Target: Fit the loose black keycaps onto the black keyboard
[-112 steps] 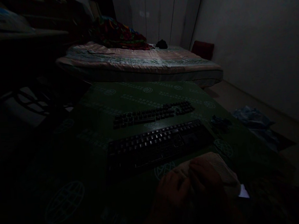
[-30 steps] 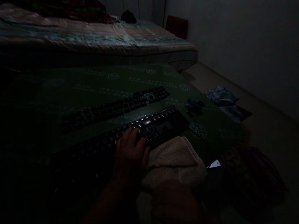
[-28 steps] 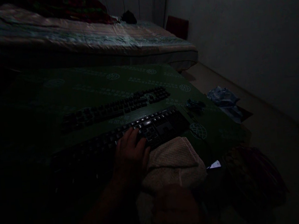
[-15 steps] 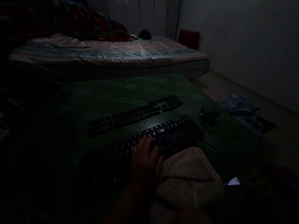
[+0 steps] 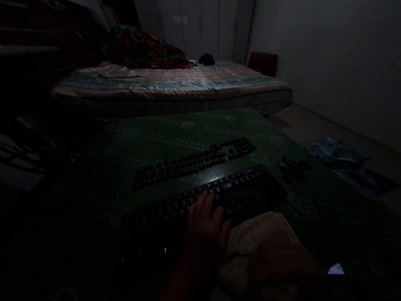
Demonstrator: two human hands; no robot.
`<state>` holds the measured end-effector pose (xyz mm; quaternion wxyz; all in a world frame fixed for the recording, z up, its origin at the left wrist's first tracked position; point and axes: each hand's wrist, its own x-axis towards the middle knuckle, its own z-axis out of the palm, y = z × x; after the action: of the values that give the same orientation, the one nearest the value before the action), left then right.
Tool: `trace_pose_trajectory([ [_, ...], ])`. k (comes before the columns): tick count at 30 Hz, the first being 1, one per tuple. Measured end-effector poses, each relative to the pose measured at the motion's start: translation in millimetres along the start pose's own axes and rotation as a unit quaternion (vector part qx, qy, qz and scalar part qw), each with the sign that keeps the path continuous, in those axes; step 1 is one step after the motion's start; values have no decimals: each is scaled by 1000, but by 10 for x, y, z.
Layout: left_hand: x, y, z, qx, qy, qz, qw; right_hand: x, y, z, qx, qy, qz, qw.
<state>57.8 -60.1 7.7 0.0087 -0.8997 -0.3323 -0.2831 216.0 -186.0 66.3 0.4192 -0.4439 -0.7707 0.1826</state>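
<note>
A black keyboard (image 5: 253, 188) lies slantwise on the green table; several of its key positions at the right side look bare. My left hand (image 5: 207, 222) rests on the middle of it, fingers stretched out and slightly apart. Behind the keyboard, loose black keycaps (image 5: 187, 164) are laid out in rows like a keyboard's layout. A folded beige cloth (image 5: 259, 227) sits at the keyboard's near right edge. Over the cloth is my right hand (image 5: 284, 265), dark and blurred, so its fingers and anything in them cannot be made out.
The green table top (image 5: 159, 126) carries printed globe marks. A small dark bundle (image 5: 293, 165) lies near its right edge, and a bright small object (image 5: 336, 269) at lower right. Crumpled plastic (image 5: 337, 152) is on the floor. A bed (image 5: 187, 83) stands beyond. The room is very dark.
My right hand has come up from the bottom edge over the cloth. My left hand stays on the keyboard. The whole view has shifted, with things now lower and further right.
</note>
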Motion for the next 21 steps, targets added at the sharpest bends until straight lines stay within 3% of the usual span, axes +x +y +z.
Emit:
trace_pose_trajectory([
  [4,-14,2,5,-3,19,-6,1000,517,532,-230,-45,32,13,998],
  [7,-46,-6,18,-1,22,-6,1000,1037,1024,-325,-162,28,23,986],
  [9,-73,-12,29,-1,20,-7,1000,1400,1326,-340,-239,15,63,969],
  [11,-98,-15,37,-4,20,-12,1000,1736,1576,-325,-329,-38,134,934],
  [16,-139,-17,36,-22,31,-32,999,2315,1992,-233,-352,-100,158,917],
  [21,-179,-39,66,-26,28,-34,999,2546,2269,-145,-359,-179,175,899],
])
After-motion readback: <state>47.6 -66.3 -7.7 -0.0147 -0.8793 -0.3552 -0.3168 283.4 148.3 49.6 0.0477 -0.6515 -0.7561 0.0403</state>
